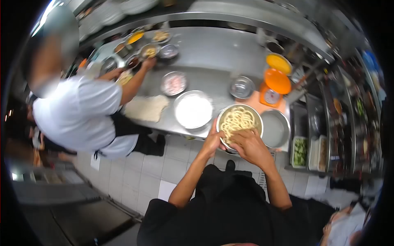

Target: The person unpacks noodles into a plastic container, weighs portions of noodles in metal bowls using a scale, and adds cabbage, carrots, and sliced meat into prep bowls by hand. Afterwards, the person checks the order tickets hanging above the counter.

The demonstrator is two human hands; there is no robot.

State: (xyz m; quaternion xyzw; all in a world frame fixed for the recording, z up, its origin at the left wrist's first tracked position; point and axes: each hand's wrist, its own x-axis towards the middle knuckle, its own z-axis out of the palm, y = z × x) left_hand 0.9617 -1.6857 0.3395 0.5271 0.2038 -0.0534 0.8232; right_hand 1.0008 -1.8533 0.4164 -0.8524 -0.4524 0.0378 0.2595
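Observation:
A metal bowl (260, 116) holding thick pale noodles (238, 119) is at the front edge of the steel counter. My left hand (213, 140) grips the bowl's left side near its rim. My right hand (248, 144) reaches over the front rim, its fingers down among the noodles; whether they pinch any is hidden. Right of the bowl stands a wide empty-looking metal pan (275, 128). On the left is a large bowl of white powder (193, 110). Behind stand an orange scale (271, 96) and a small metal bowl (242, 87).
A co-worker in a white shirt (82, 110) reaches over several bowls at the left. A cloth (146, 108) and a bowl of pink pieces (173, 83) lie between us. Food trays (300, 151) line the right side. A shelf (213, 16) runs above the counter's back.

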